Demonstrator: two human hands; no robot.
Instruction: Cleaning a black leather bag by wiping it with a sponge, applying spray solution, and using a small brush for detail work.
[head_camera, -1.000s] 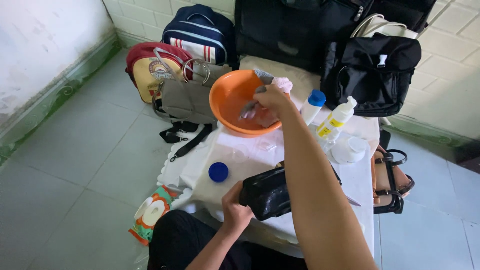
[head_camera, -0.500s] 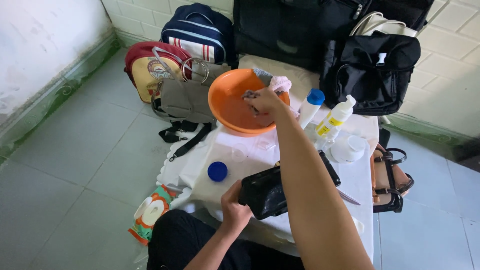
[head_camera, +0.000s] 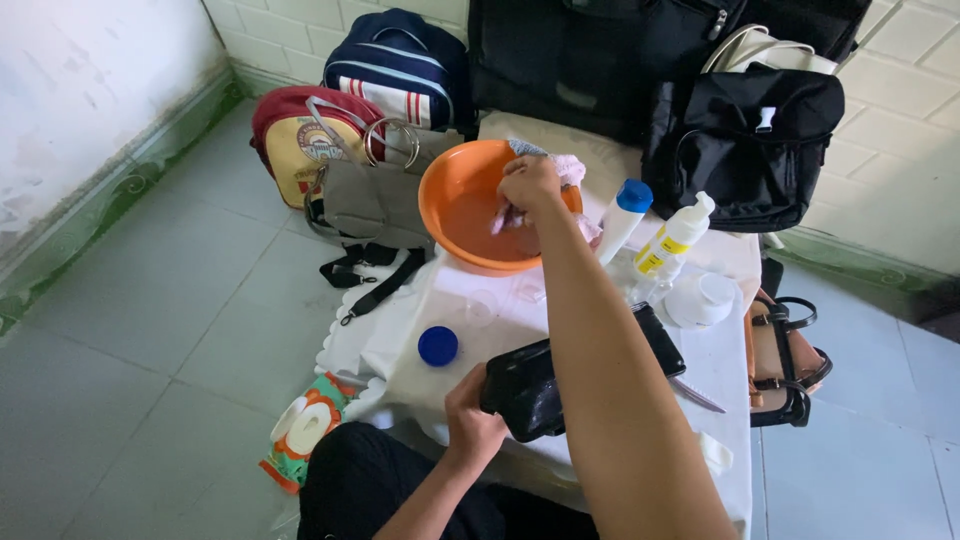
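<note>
A person's right hand reaches into an orange basin at the far side of a low table, fingers clenched around a pale cloth pressed against the basin's inner wall. A second ago that hand hovered at the basin's rim with what looked like a small brush or tool; it has since dropped lower into the bowl, and the cloth is now the thing in its grip, which suggests the work inside the basin is under way. The left hand has not moved: its fingers stay wrapped around the near end of a black purse lying on the table's front edge.

Beside the basin stand a white bottle with a blue cap and a white bottle with a yellow label; a white lid sits just right of them, and a blue cap lies apart on the white tablecloth. A pink cloth rests behind the basin.

Backpacks and black bags line the tiled wall behind the table, a brown handbag sits on the grey tiled floor to the right, and a colourful packet lies on the left.
</note>
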